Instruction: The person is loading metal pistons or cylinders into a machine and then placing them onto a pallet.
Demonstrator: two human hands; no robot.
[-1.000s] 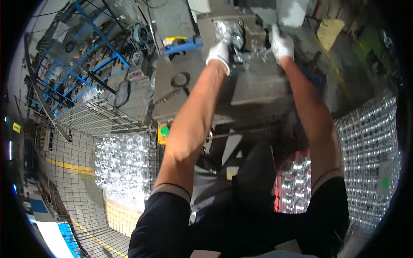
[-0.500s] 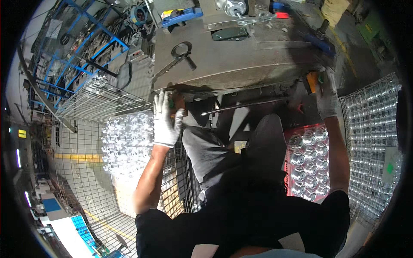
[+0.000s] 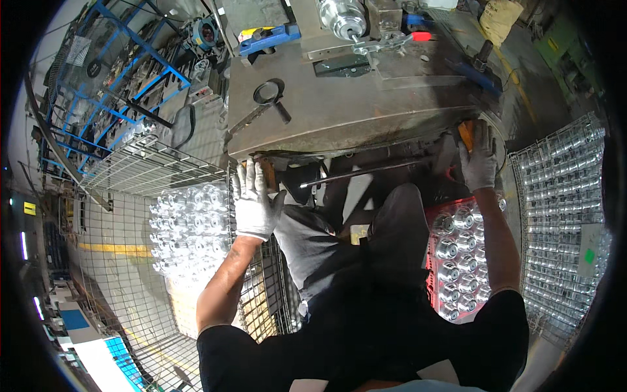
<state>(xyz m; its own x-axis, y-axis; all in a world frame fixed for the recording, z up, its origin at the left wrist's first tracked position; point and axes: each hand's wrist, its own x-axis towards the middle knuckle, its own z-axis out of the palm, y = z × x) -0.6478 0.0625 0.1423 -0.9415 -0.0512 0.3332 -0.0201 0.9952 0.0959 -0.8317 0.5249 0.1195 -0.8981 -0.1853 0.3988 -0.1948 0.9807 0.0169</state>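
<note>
My left hand (image 3: 256, 208), in a white glove, lies flat with fingers stretched forward against an orange-brown box (image 3: 268, 174) under the left front edge of the metal table (image 3: 339, 104). Opposite, my gloved right hand (image 3: 480, 160) reaches up with fingers extended beside an orange box (image 3: 466, 135) under the right edge. Neither palm shows anything gripped. On the table's far side a shiny round metal part (image 3: 343, 18) sits in a fixture, next to a clamp with a red handle (image 3: 421, 36). A ring-shaped tool with a dark handle (image 3: 268, 93) rests at the left.
Wire cages with stacked shiny metal parts stand left (image 3: 189, 222) and right (image 3: 562, 215). A red crate (image 3: 431, 261) of similar parts is by my right leg. A thin rod (image 3: 366, 174) crosses below the table edge. A blue tool (image 3: 271, 39) lies at the back left.
The view has tilted and shifted slightly, so the table sits lower. My right hand, blurred before, has moved a little inward by its orange box. My left hand stays at its box.
</note>
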